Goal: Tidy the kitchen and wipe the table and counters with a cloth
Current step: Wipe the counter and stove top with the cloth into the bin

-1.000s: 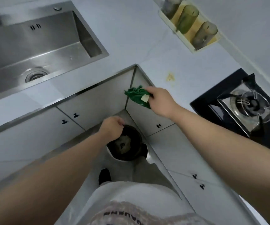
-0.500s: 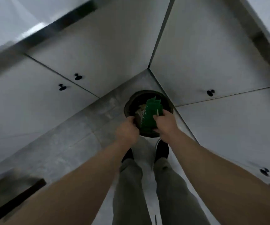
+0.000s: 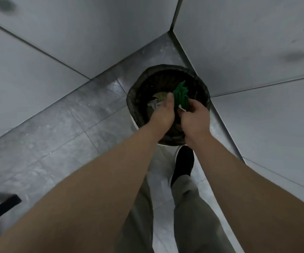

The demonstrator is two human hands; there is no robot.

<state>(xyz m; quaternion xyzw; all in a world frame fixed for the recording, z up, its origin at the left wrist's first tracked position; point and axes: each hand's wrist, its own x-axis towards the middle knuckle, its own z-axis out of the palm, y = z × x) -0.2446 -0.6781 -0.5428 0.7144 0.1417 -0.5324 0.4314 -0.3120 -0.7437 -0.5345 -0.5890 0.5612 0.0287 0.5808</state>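
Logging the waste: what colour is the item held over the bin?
The item is bright green, seen in the head view.

Over a dark-lined bin (image 3: 135,88) in the far corner of the grey cabinets (image 3: 238,52), both hands hold a crumpled green piece (image 3: 181,94), perhaps a cloth. The left hand (image 3: 163,115) grips its left side; the right hand (image 3: 195,118) pinches its near end.

dim, even indoor light | soft shadows | motion blur at corners | wide-angle edge stretch
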